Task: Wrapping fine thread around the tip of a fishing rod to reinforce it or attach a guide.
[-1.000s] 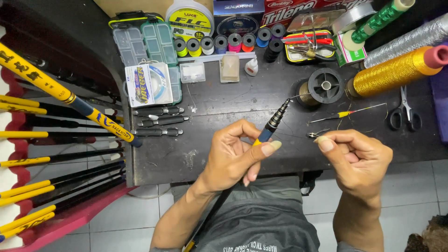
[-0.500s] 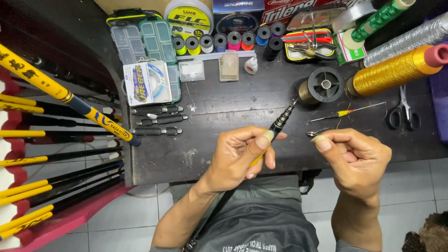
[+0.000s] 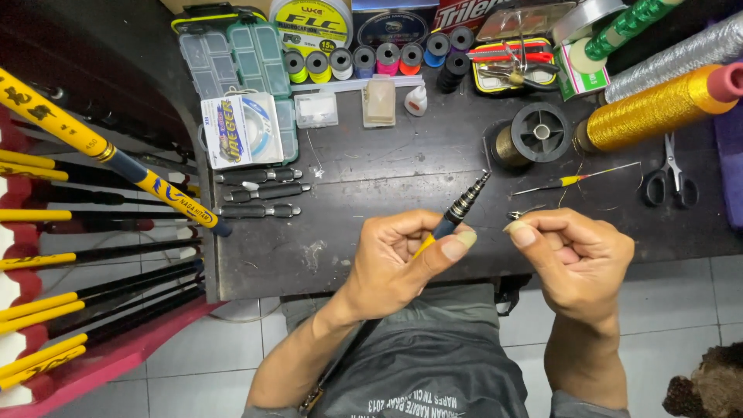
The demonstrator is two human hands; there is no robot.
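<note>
Left hand [image 3: 398, 263] fingers grip one rod [image 3: 464, 205]; right hand [image 3: 576, 259] fingers pinch one small metal ring [image 3: 517, 214]; three black rod sections [image 3: 259, 193] lie near

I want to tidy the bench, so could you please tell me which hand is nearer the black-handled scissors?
The right hand. It lies below and to the left of the black-handled scissors, apart from them; the left hand is farther left, gripping the dark telescopic rod tip.

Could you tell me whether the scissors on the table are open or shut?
Shut: the scissors lie flat on the table, blades together, handles side by side.
</note>
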